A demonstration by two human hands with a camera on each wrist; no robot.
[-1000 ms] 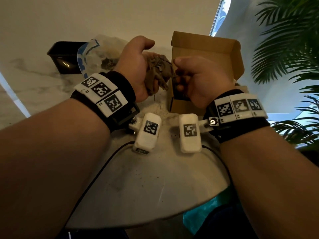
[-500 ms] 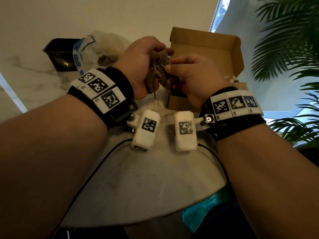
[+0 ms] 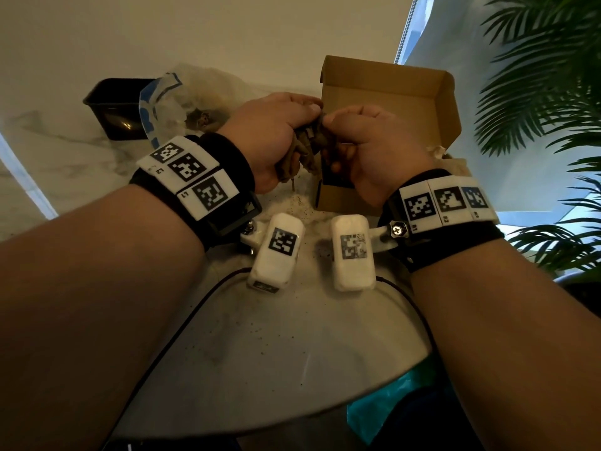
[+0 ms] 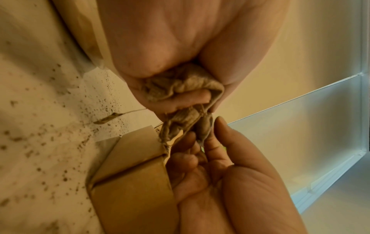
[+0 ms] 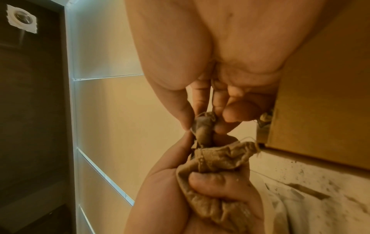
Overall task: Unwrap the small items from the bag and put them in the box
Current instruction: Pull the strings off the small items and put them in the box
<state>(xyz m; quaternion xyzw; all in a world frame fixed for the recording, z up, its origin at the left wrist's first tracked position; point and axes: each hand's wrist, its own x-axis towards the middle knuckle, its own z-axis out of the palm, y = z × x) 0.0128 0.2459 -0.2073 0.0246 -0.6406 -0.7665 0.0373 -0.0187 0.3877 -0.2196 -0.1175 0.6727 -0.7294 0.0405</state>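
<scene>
Hands: left point(image 3: 270, 138) grips burlap pouch point(image 3: 302, 148) | right point(image 3: 367, 148) now pinches its top, closer together.

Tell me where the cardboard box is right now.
In the head view the cardboard box stands open on the marble table, right of centre, just behind the right hand, with the plastic bag off to its left.

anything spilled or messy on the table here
Yes: dark crumbs are scattered over the white marble table in front of the cardboard box, below the brown cloth wrap that both hands hold. They look like bits shed from the wrap.
</scene>
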